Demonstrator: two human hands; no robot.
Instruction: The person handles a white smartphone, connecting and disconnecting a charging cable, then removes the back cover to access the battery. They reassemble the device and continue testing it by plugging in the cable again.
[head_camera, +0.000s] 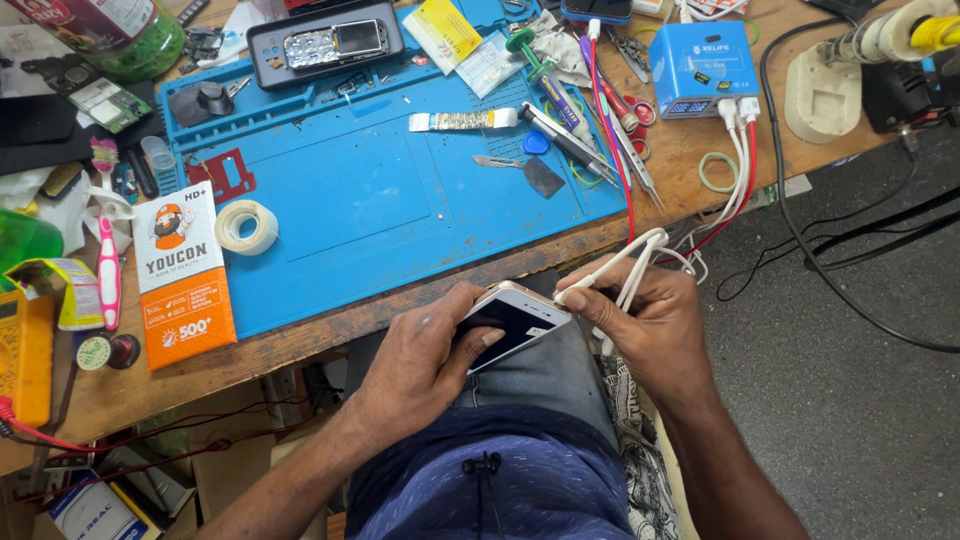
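Left hand (425, 355) grips phone (512, 325) over lap; right hand (645, 320) pinches white cable (625, 262) at its edge. Cluttered wood bench (690, 170), blue mat (370, 200), tape roll (246, 226), grey floor (850, 400).

Spread over a wooden workbench (330, 325): a blue silicone repair mat (400, 210) carrying a white roll of tape (247, 226) (near its left edge) and a small grey metal scraper blade (528, 172). Just left, an orange-and-white cardboard box (183, 275). Farther right, a blue boxy power unit (703, 68).
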